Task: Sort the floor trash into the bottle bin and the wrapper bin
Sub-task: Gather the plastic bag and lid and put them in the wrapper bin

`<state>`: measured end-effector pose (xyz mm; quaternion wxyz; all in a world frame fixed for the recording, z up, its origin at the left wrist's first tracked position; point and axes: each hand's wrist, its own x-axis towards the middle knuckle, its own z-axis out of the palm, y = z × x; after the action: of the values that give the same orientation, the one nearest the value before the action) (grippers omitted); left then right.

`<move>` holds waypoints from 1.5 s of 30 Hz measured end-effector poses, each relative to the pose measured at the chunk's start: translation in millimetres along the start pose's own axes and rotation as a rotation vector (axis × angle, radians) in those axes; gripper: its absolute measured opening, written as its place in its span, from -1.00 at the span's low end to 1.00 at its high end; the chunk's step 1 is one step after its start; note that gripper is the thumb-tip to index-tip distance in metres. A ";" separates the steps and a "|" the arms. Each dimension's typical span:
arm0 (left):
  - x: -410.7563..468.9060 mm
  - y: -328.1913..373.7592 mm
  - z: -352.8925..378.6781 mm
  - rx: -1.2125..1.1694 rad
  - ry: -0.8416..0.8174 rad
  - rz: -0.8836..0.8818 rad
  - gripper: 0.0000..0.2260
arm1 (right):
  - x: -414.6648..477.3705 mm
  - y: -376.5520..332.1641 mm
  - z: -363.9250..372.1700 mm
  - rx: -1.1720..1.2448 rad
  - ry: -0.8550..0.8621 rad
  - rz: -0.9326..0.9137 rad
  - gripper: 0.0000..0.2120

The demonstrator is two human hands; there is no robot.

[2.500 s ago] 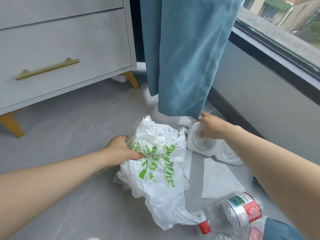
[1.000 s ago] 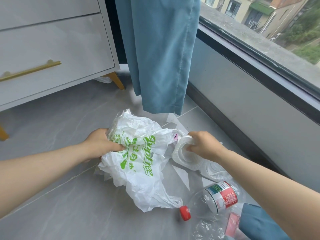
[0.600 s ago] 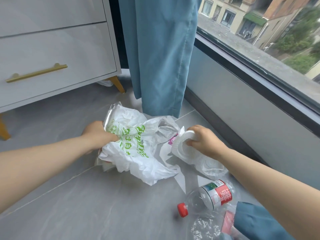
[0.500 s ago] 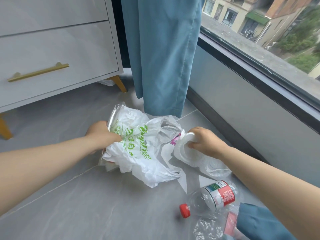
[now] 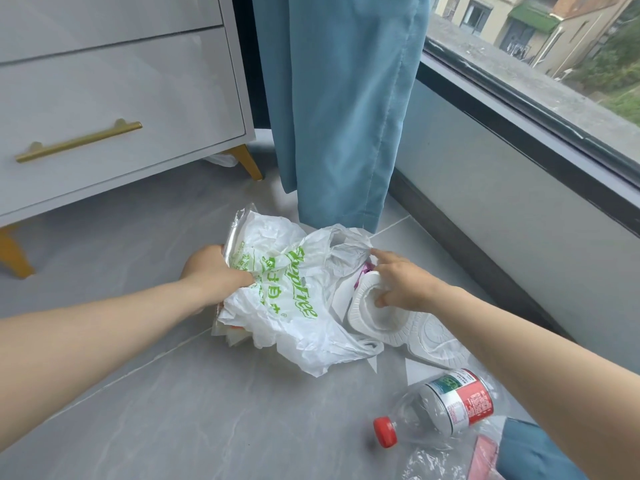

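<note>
My left hand point(image 5: 214, 273) grips a crumpled white plastic bag with green print point(image 5: 287, 299), along with clear wrappers, just above the grey floor. My right hand point(image 5: 398, 282) holds a white plastic cup lid or tray point(image 5: 372, 317) with its thumb inside the hollow, while its index finger reaches to the bag's loose edge. A clear plastic bottle with a red cap and a red-and-white label point(image 5: 443, 407) lies on the floor at the lower right. No bin is in view.
A grey drawer cabinet with gold handle and legs point(image 5: 114, 98) stands at the left. A blue curtain point(image 5: 339, 109) hangs just behind the trash, beside a low wall under the window. Clear wrappers point(image 5: 433, 462) and blue cloth point(image 5: 533, 452) lie at the bottom right.
My right hand has shifted left with the white lid, and its index finger now stretches out to the bag's edge. The bag in my left hand has stayed in about the same place.
</note>
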<state>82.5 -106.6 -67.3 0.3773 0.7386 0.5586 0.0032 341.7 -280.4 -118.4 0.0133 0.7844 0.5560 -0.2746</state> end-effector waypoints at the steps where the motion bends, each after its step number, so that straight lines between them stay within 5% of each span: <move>1: 0.6 0.7 0.1 -0.003 -0.003 0.001 -0.85 | 1.3 -0.8 -1.1 0.005 -0.006 -0.006 -0.55; 5: 0.4 0.5 0.6 -0.009 -0.005 -0.006 -0.85 | 5.4 -5.2 0.6 -0.025 0.000 0.018 -0.60; 9: -2.2 2.3 1.4 -0.019 -0.001 -0.007 -0.84 | -2.3 -12.6 1.8 -0.038 0.054 0.053 -0.85; 13: -4.8 4.2 0.0 -0.017 0.003 -0.002 -0.84 | -16.0 -14.7 2.8 0.070 0.100 0.129 -0.86; 18: -11.7 11.2 -4.7 -0.069 0.031 -0.011 -0.85 | -38.1 -5.4 -3.1 0.331 0.164 0.192 -0.62; 25: -39.4 37.9 -12.9 -0.141 0.006 0.061 -0.83 | -78.7 -6.7 -61.8 0.510 0.391 0.227 -0.84; 33: -68.9 112.3 -12.7 -0.061 -0.035 0.262 -0.79 | -153.4 -31.2 -120.9 0.553 0.659 0.213 -0.90; 38: -81.6 172.8 -12.7 -0.057 -0.107 0.405 -0.83 | -186.6 -35.4 -165.6 0.551 0.803 0.238 -0.73; 45: -122.9 269.9 -80.2 -0.020 -0.081 0.478 -0.83 | -238.3 -61.0 -256.5 0.575 0.974 0.399 -0.78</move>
<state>224.2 -188.5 192.7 0.3952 0.8457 0.3521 0.0682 339.7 -379.6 222.9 -0.4044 0.8814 0.2435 -0.0148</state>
